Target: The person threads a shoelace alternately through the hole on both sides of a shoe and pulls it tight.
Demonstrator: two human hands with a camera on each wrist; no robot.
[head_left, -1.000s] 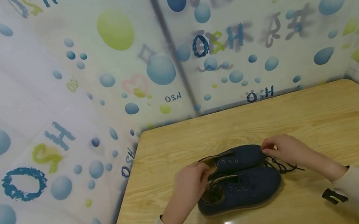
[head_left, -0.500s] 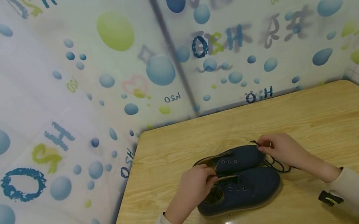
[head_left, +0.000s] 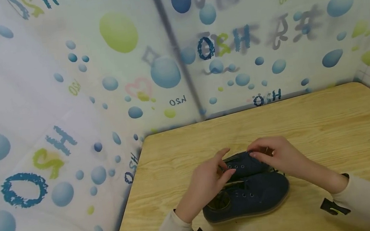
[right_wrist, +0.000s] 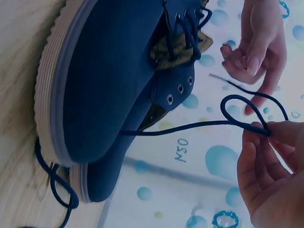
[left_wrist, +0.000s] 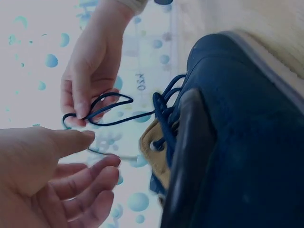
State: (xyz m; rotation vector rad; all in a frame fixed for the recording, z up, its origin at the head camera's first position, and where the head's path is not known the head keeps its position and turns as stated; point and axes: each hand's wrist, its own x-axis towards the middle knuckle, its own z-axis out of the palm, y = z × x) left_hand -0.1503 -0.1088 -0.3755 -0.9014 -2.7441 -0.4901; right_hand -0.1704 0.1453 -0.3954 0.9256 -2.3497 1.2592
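Observation:
Two navy lace-up shoes lie side by side on the table: the near shoe (head_left: 265, 191) and the far shoe (head_left: 244, 168), which my hands partly cover. Above the far shoe, my right hand (head_left: 273, 153) pinches a dark blue shoelace (right_wrist: 185, 126), bent into a small loop at the fingertips. My left hand (head_left: 210, 178) hovers to the left, thumb and fingers spread apart. Close to those fingers, the lace's free tip (right_wrist: 216, 77) hangs in the right wrist view. Eyelets (right_wrist: 180, 89) without lace show on the far shoe.
The wooden table (head_left: 324, 123) reaches back to a wall covering (head_left: 126, 72) printed with bubbles and letters. Another lace (right_wrist: 59, 187) trails onto the table beside the shoe toes. Black straps (head_left: 335, 206) sit at both cuffs.
My right hand has moved left over the far shoe with the lace. My left hand has moved up and right, away from the shoe openings, and its fingers have spread.

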